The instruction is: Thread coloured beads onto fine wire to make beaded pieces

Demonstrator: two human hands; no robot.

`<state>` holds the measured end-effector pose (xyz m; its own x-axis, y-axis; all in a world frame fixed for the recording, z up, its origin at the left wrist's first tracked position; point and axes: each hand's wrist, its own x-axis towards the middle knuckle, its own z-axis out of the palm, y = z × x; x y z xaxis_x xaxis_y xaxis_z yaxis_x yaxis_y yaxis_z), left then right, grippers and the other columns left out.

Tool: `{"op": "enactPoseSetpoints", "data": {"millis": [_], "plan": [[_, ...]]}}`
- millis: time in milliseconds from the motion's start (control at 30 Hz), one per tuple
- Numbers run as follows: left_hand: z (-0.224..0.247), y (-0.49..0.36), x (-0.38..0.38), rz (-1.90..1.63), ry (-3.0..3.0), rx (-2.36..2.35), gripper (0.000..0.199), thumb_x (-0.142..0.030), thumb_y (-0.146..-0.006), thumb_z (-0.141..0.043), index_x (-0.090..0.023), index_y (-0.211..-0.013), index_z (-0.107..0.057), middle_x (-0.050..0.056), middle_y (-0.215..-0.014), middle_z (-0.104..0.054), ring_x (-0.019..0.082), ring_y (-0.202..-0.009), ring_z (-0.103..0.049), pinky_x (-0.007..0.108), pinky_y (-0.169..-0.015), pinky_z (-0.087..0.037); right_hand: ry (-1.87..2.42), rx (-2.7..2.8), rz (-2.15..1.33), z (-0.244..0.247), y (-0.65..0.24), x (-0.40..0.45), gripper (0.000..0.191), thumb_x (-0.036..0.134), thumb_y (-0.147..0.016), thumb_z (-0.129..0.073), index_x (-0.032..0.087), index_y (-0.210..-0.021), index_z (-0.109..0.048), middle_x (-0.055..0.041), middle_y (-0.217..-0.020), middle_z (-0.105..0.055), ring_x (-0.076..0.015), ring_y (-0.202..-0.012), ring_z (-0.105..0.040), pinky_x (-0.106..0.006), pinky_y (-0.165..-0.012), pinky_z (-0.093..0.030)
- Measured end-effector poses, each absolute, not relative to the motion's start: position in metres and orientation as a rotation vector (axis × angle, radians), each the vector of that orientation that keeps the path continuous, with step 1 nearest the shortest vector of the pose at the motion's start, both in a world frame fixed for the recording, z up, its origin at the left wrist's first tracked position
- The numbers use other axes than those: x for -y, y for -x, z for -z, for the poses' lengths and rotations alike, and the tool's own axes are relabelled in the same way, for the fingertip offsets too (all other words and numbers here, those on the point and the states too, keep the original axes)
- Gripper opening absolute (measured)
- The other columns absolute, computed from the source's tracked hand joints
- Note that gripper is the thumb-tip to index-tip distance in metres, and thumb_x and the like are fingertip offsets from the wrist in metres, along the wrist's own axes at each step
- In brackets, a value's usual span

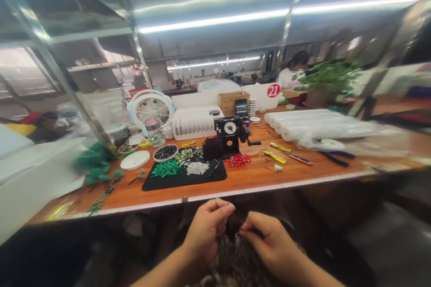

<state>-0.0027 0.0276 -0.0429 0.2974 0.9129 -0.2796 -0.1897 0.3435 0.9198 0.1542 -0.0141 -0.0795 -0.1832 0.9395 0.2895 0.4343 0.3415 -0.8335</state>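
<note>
In front of the bench edge, low in the head view, my left hand (209,223) is closed in a pinch. A tiny red speck shows at its fingertips, too small to name. Close by on the right, my right hand (264,233) pinches thumb against forefinger, and what lies between them is hidden. Patterned fabric (232,260) shows below and between both hands. Beyond them, a black mat (175,181) bears green tube-like pieces (164,168), silver beads (198,168) and multicoloured beads (186,157). Red beads (237,160) lie at the mat's right.
A black hand-cranked device with a dial (230,132) stands behind the mat. Nearby are a bowl of black beads (165,153), a fan (151,110), a glass jar (155,134), yellow-handled tools (275,157), pliers (336,156), wrapped white rolls (310,123) and a potted plant (326,78).
</note>
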Motion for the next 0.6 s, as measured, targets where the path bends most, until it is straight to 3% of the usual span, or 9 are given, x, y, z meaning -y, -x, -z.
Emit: {"op": "enactPoseSetpoints", "data": {"millis": [100,200,300,433,600], "plan": [[0.027,0.007,-0.028,-0.930,-1.329,-1.059,0.018,-0.029,-0.069,-0.068,-0.015,-0.061,-0.062,-0.002,-0.056,-0.051,0.007,-0.051,-0.041,0.019,-0.051,-0.031,1.211,1.767,-0.885,0.077,-0.159,0.010,0.019,0.022,-0.083,-0.055,0.019,-0.065,-0.057,0.0006,-0.064,-0.060,-0.0136,-0.062,-0.054,-0.024,-0.060,-0.041],[0.009,0.013,-0.032,-0.822,-1.705,-1.120,0.014,-0.027,-0.069,-0.068,-0.016,-0.061,-0.067,0.003,-0.067,-0.061,0.015,-0.068,-0.054,0.024,-0.067,-0.039,1.212,1.750,-0.976,0.067,-0.168,0.004,0.007,0.023,-0.080,-0.060,0.021,-0.085,-0.064,-0.0003,-0.077,-0.062,-0.0146,-0.068,-0.056,-0.024,-0.064,-0.043],[0.001,0.016,-0.033,-0.668,-1.847,-1.160,0.012,-0.025,-0.070,-0.065,-0.018,-0.062,-0.070,0.003,-0.066,-0.063,0.017,-0.067,-0.056,0.025,-0.065,-0.040,1.167,1.785,-0.873,0.050,-0.175,0.000,0.023,0.021,-0.079,-0.059,0.022,-0.103,-0.059,-0.0023,-0.088,-0.058,-0.0144,-0.071,-0.054,-0.025,-0.065,-0.043],[0.005,0.015,-0.033,-0.591,-1.971,-1.146,0.013,-0.025,-0.073,-0.062,-0.019,-0.065,-0.071,0.001,-0.066,-0.061,0.015,-0.066,-0.055,0.024,-0.064,-0.039,1.061,1.913,-0.722,0.033,-0.170,-0.001,0.012,0.016,-0.086,-0.047,0.021,-0.089,-0.057,-0.0022,-0.084,-0.056,-0.0143,-0.076,-0.053,-0.025,-0.067,-0.042],[0.010,0.016,-0.034,-0.561,-2.046,-1.144,0.017,-0.029,-0.075,-0.062,-0.018,-0.066,-0.069,0.001,-0.065,-0.059,0.014,-0.064,-0.053,0.023,-0.062,-0.038,1.068,2.038,-0.552,0.036,-0.159,-0.002,0.018,0.012,-0.087,-0.038,0.020,-0.079,-0.053,-0.0038,-0.079,-0.053,-0.0154,-0.072,-0.051,-0.027,-0.063,-0.040]]}}
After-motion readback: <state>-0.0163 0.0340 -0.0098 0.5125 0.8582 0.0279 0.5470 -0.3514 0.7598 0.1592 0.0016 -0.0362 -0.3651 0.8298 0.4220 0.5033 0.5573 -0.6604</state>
